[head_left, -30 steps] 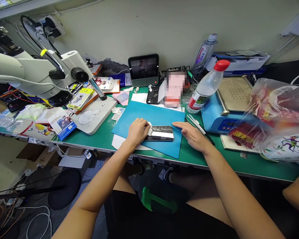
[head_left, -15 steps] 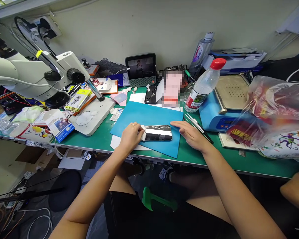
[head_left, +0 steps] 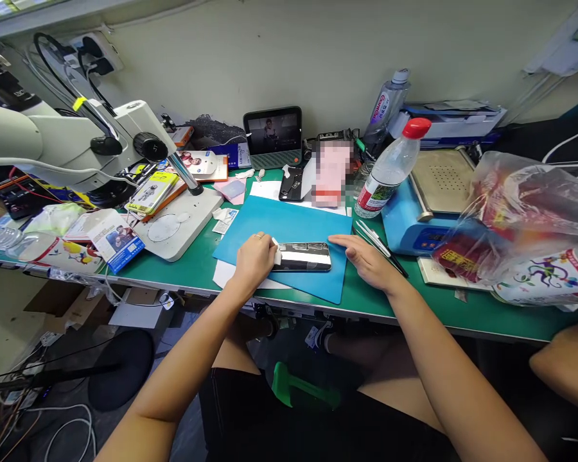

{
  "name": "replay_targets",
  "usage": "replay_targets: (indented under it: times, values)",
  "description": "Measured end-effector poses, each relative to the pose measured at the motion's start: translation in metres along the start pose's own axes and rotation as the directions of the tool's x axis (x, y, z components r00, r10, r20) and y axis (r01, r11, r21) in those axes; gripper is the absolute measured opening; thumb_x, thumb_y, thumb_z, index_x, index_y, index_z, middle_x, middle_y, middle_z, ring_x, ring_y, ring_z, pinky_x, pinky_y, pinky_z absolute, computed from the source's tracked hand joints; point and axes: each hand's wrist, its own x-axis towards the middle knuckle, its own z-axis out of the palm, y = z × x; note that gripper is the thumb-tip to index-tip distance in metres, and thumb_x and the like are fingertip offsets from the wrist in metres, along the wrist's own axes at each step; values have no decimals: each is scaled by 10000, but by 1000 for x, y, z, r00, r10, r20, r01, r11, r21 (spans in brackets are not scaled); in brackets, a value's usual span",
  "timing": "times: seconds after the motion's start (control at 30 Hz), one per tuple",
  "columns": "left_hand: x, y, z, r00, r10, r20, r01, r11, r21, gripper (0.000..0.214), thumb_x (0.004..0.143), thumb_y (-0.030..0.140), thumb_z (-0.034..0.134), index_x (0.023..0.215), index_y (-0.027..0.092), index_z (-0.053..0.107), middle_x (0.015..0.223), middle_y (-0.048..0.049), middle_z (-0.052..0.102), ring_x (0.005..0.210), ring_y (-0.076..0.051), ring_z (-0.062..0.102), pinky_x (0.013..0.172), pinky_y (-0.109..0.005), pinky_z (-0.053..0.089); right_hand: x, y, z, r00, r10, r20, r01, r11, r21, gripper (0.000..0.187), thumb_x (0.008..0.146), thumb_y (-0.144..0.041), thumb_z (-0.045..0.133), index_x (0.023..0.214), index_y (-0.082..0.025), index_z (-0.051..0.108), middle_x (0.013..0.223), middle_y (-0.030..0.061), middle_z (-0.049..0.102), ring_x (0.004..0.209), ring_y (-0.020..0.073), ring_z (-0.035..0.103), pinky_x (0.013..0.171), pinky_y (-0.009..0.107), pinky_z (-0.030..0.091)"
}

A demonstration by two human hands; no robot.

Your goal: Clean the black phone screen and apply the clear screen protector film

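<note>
A smartphone (head_left: 308, 258) with a glossy dark screen lies flat on the blue mat (head_left: 289, 218), bright reflections across it. My left hand (head_left: 256, 258) is at the phone's left end, its fingers pinched on a small white wipe (head_left: 277, 252), perhaps a folded tissue, that touches the screen. By the phone's right end, my right hand (head_left: 363, 256) has its fingers stretched out and holds nothing. Its fingertips are close to the phone's corner; whether they touch it I cannot tell. Several tweezers or thin tools (head_left: 378, 242) lie just behind the right hand.
At left stands a microscope (head_left: 139, 135) on a pale base. Behind the mat are a small display (head_left: 273, 138) and a black phone part (head_left: 291, 183). To the right are a red-capped bottle (head_left: 390, 170), a blue heating plate machine (head_left: 409, 224) and a plastic bag (head_left: 505, 212).
The view has shifted slightly. Both hands keep nearly the same places by the phone, and the reflections on its screen look a little different.
</note>
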Motion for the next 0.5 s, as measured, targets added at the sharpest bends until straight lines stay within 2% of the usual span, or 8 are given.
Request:
replay_targets:
  times: [0.1, 0.2, 0.43, 0.5]
  values:
    - [-14, 2, 0, 1000, -14, 11, 13, 1000, 17, 339, 1020, 376, 664, 1298, 183, 650, 1314, -106, 669, 1116, -243, 687, 947, -463, 603, 0, 0, 0, 1000, -4, 3, 4, 1000, -1, 827, 984, -791, 264, 1341, -204, 723, 1413, 157, 704, 1363, 343, 617, 1196, 580, 454]
    - [-17, 6, 1, 999, -15, 31, 14, 1000, 26, 333, 1021, 376, 663, 1292, 183, 652, 1311, -105, 671, 1114, -242, 688, 947, -461, 603, 1, 0, 0, 1000, -3, 5, 3, 1000, -3, 806, 988, -782, 281, 1342, -208, 722, 1419, 156, 700, 1368, 349, 611, 1199, 589, 447]
    - [11, 15, -2, 999, 10, 53, -11, 1000, 25, 359, 1017, 382, 666, 1318, 187, 640, 1336, -109, 658, 1129, -249, 683, 951, -467, 602, 1, 1, 0, 1000, 2, 18, -2, 999, -33, 847, 991, -785, 238, 1361, -184, 707, 1430, 176, 688, 1370, 355, 608, 1194, 594, 450]
    - [15, 18, -3, 998, 25, 59, -26, 999, 25, 363, 1016, 382, 668, 1321, 188, 638, 1338, -110, 657, 1131, -250, 682, 951, -468, 602, 2, 0, 0, 1000, 5, 31, -3, 999, -48, 816, 976, -796, 312, 1378, -198, 696, 1444, 172, 677, 1375, 365, 602, 1193, 604, 449]
